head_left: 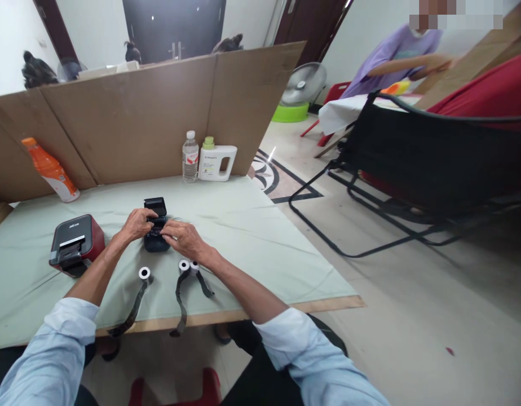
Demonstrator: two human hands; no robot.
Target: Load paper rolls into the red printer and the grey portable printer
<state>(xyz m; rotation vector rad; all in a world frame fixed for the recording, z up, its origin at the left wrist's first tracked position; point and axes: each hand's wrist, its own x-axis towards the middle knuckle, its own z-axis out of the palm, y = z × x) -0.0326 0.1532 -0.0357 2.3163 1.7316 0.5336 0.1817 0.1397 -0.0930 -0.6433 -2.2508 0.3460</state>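
Observation:
A small black printer point(157, 243) stands on the table with its lid point(154, 206) raised. My left hand point(137, 224) is at its left side, thumb and fingers bent over the opening and gripping there. From the right, my right hand point(185, 239) pinches at the edge of the same opening; whether a small part lies between its fingertips is too small to tell. Closer to me lie a paper roll point(145, 274) with a long dark strip trailing from it, and two more rolls point(184, 265) side by side, also with dark strips.
A larger red and black printer point(77, 239) sits on the left. Along the cardboard screen point(150, 118) stand an orange bottle point(51, 168), a clear water bottle point(190, 158) and a white jug point(217, 163). A black folding chair point(413, 152) and a person in purple point(387, 56) are at right.

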